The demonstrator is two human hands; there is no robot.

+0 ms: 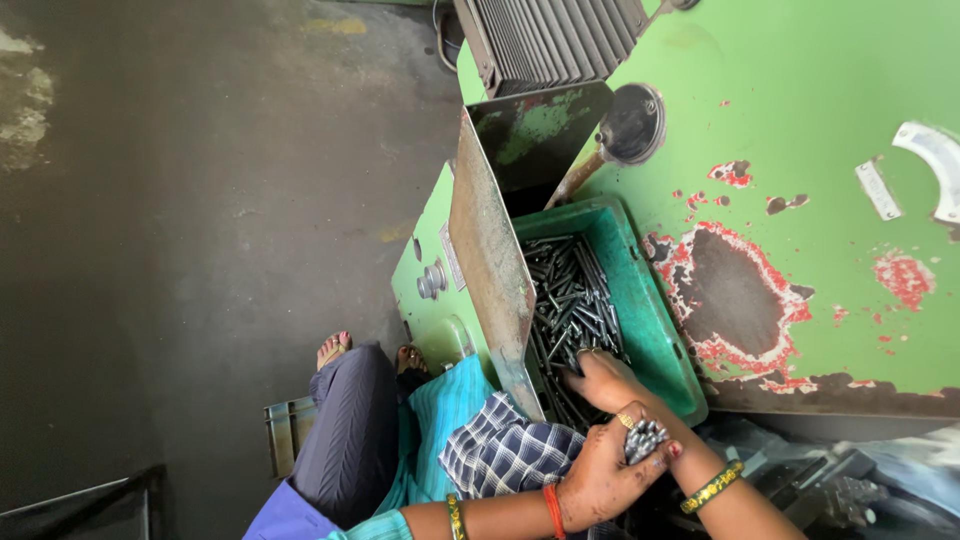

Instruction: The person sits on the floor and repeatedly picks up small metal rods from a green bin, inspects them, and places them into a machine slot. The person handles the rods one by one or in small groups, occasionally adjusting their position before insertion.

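Left hand (598,480), near centre: closed round a bundle of short metal pins (645,438), ends showing above the fist. Right hand (603,380) just beyond it, reaching into green plastic crate (662,330); fingers down among loose dark metal rods (572,300), grip state can't tell. Crate sits against green machine (800,120), rusty metal plate (488,260) along its left side.
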